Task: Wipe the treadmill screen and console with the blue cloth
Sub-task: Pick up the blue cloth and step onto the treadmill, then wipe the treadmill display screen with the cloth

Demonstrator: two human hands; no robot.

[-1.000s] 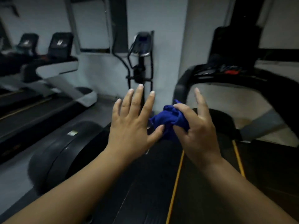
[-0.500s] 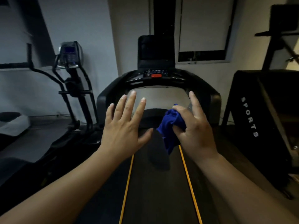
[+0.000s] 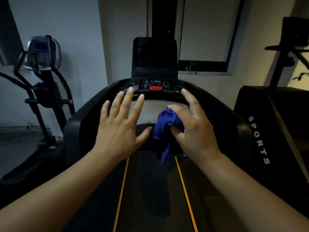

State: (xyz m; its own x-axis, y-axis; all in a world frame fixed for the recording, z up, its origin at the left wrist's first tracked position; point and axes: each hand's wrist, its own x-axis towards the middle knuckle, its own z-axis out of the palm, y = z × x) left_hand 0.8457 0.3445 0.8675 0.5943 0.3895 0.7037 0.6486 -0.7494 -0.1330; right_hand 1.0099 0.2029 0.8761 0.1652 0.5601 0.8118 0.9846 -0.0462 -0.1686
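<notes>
A black treadmill stands straight ahead. Its dark screen (image 3: 154, 54) rises upright above the console (image 3: 154, 86), which carries small lit buttons and a red stop button (image 3: 155, 88). My right hand (image 3: 194, 129) grips a bunched blue cloth (image 3: 164, 128) with thumb and fingers, the index finger stretched toward the console; a tail of cloth hangs down. My left hand (image 3: 120, 124) is open beside it, fingers spread, fingertips near the console's curved front bar. Both hands hover above the belt (image 3: 150, 190), short of the screen.
An elliptical trainer (image 3: 41, 64) stands at the left by the wall. A black machine marked SPORTS (image 3: 260, 139) sits close on the right. Curved black handrails (image 3: 234, 118) frame the treadmill. A window with a blind (image 3: 205, 30) lies behind the screen.
The view has swung from the left machines to face this treadmill, then closed in on it. Both hands now reach nearer the console; the right keeps its grip on the cloth.
</notes>
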